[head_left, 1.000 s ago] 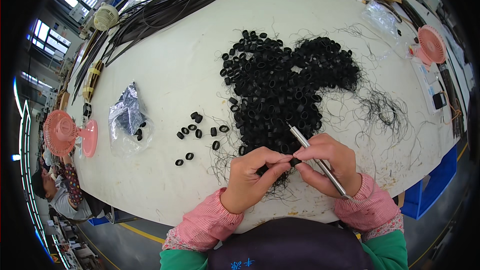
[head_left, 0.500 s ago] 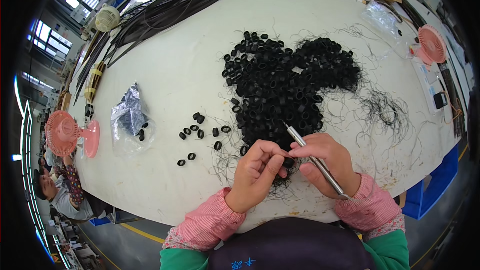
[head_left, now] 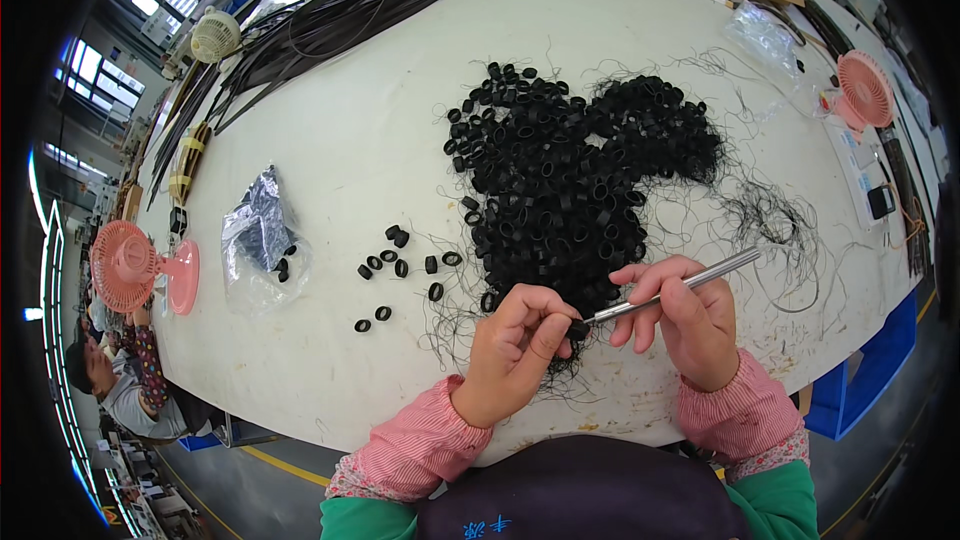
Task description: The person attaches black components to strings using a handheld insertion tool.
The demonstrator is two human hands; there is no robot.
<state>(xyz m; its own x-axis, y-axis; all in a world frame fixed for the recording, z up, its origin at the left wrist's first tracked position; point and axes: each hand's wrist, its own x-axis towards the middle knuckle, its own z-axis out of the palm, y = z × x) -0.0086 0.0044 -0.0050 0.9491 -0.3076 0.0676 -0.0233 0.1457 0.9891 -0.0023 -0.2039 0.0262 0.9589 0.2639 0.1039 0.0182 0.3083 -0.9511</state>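
Head view: lower centre, left hand (head_left: 515, 355) pinched a black ring (head_left: 577, 331) between thumb and fingers; right hand (head_left: 695, 335) gripped a slim silver tool (head_left: 718, 270) by its shaft, tip at the ring, exact contact too small to tell. Ring looked light, fairly stiff, unlikely to break; best hold probably across opposite sides of the band. Tool likely slick, mid-shaft the sensible grip. Near edge of the table (head_left: 330, 380) ran under both pink sleeves (head_left: 425, 450); right edge stopped by a blue bin (head_left: 868, 380), lower right. Centre frame, a pile of similar rings (head_left: 545, 190) sat just beyond the hands; loose threads (head_left: 765, 220) right of it could snag. Most room lay left, around scattered rings (head_left: 432, 264) and a plastic bag (head_left: 262, 230). Black strips (head_left: 330, 20) crowded upper left.
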